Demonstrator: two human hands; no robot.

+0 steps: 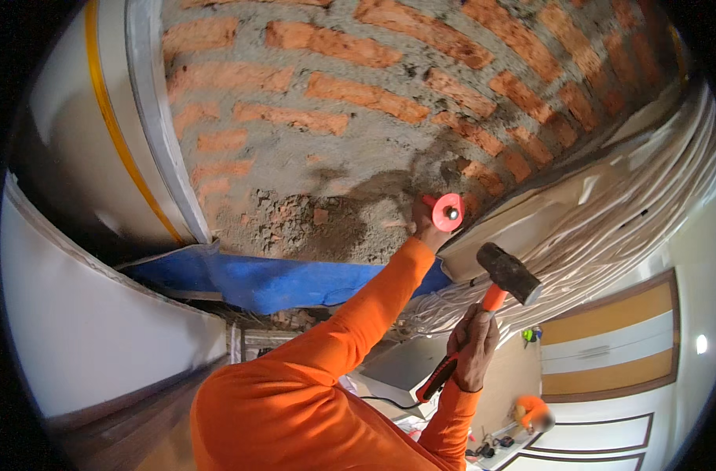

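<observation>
My left hand [426, 229] is closed around a chisel with a round pink-red hand guard [444, 202] and a steel striking end facing me; its tip is hidden against the brick and mortar surface [350, 110]. My right hand [472, 349] grips a club hammer by its orange-and-black handle, with the dark heavy head [509, 273] raised just below and to the right of the chisel. A rough patch of crumbled mortar [295, 220] lies left of my left hand.
A blue sheet [287, 282] runs under the brick surface. Many pale cables [609, 228] bunch along the right. A pale panel with a yellow strip [111, 118] stands at left. At lower right, another person in orange [531, 410] is beside some tools and wooden-framed doors.
</observation>
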